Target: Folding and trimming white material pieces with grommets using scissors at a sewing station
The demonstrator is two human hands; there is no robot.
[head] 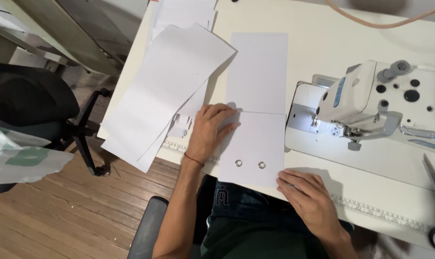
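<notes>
I've got the white panel with two metal eyelets (254,144) laid flat on the table just left of the sewing machine (371,103), looks like squaring-up before stitching. Left hand (209,132) is spread open, palm pressing its left edge; right hand (308,196) lies flat and relaxed at its near right corner, gripping nothing. Next move needs both hands sliding it right, toward the presser foot (315,123), kept flat.
</notes>
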